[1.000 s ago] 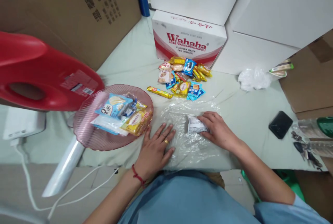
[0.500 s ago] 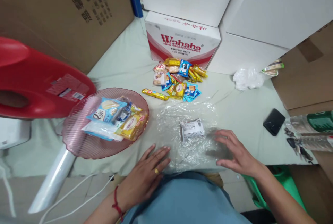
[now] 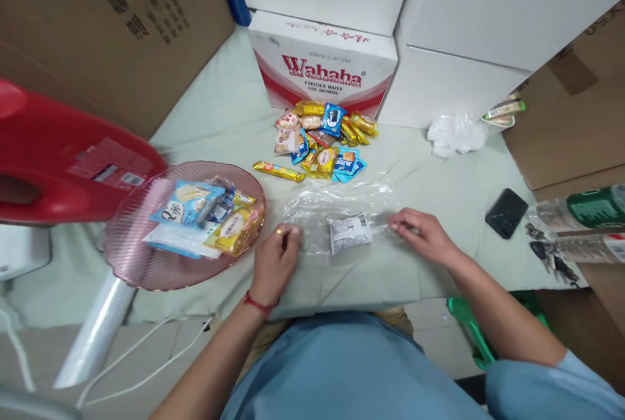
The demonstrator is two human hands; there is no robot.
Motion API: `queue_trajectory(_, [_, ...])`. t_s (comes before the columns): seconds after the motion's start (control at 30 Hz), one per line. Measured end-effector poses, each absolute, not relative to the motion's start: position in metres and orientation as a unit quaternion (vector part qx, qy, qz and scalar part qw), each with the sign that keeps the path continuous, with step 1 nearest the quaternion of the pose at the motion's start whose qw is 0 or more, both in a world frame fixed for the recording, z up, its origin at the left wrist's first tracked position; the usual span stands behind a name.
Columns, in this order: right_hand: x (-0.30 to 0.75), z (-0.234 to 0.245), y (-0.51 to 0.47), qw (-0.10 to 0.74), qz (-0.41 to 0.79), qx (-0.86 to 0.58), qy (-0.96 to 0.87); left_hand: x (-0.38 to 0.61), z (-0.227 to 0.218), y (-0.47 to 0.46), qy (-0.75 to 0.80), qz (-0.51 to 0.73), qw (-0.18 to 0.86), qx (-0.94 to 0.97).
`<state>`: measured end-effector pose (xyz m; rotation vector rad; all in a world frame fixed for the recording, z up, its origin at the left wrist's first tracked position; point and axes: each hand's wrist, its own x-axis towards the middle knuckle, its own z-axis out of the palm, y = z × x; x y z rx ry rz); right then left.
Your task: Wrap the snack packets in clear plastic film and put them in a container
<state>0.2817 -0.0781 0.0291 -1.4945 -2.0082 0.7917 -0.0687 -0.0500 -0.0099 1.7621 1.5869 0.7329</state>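
A sheet of clear plastic film [image 3: 312,202] lies crinkled on the cloth-covered table. On it rests a small silvery snack packet [image 3: 349,232] with printed text facing up. My left hand [image 3: 276,257] is closed on the film's left edge. Opposite it, my right hand [image 3: 424,232] pinches the right edge, which is drawn out between thumb and fingers. The packet sits between both hands, touched by neither.
A pink glass plate [image 3: 114,247] with several snack packets stands left, by a red plastic container [image 3: 83,166]. Snacks [image 3: 319,163] are piled before a Wahaha box [image 3: 322,71]. At right are a black case [image 3: 506,213], keys [image 3: 549,260] and bottles [image 3: 576,208]. A film roll [image 3: 95,335] juts out lower left.
Both hands have gone from open to closed on the film's edges and moved forward. The film's near part has been lifted toward the packet. The view has shifted slightly.
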Motion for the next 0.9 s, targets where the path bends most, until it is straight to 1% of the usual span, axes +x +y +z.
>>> queue_trajectory(0.07, [0.288,0.024,-0.056,0.208,0.288,-0.610,-0.708,-0.056,-0.012,-0.039,0.669,0.249,0.293,0.636])
queue_trajectory(0.13, [0.293,0.021,-0.043,0.170,0.235,-0.660,-0.693,-0.048,-0.015,-0.032,0.709,0.227,0.256,0.617])
queue_trajectory(0.2, [0.291,0.027,-0.040,0.188,0.143,-0.674,-0.700,-0.045,-0.017,-0.029,0.722,0.221,0.237,0.611])
queue_trajectory(0.27, [0.279,0.039,-0.046,0.244,0.096,-0.634,-0.727,-0.046,-0.019,-0.027,0.724,0.220,0.236,0.610])
queue_trajectory(0.33, [0.257,0.047,-0.054,0.268,0.136,-0.553,-0.777,-0.049,-0.021,-0.027,0.720,0.227,0.249,0.607])
queue_trajectory(0.37, [0.245,0.048,-0.057,0.255,0.169,-0.510,-0.804,-0.049,-0.021,-0.028,0.713,0.240,0.257,0.607])
queue_trajectory(0.43, [0.222,0.042,-0.057,0.197,0.210,-0.459,-0.841,-0.049,-0.019,-0.037,0.688,0.291,0.258,0.612])
queue_trajectory(0.5, [0.205,0.029,-0.052,0.147,0.213,-0.456,-0.852,-0.047,-0.013,-0.055,0.655,0.349,0.218,0.634])
queue_trajectory(0.53, [0.201,0.022,-0.049,0.135,0.211,-0.461,-0.851,-0.045,-0.008,-0.068,0.639,0.368,0.182,0.651])
queue_trajectory(0.63, [0.198,0.008,-0.043,0.141,0.215,-0.465,-0.847,-0.038,0.008,-0.107,0.592,0.377,0.087,0.707])
queue_trajectory(0.7, [0.200,0.007,-0.043,0.155,0.222,-0.456,-0.847,-0.030,0.014,-0.121,0.519,0.387,0.056,0.761])
queue_trajectory(0.8, [0.205,0.012,-0.039,0.162,0.251,-0.436,-0.849,-0.015,0.009,-0.114,0.433,0.341,0.091,0.829])
queue_trajectory(0.9, [0.211,0.020,-0.025,0.145,0.262,-0.453,-0.840,-0.002,-0.004,-0.089,0.445,0.269,0.120,0.845])
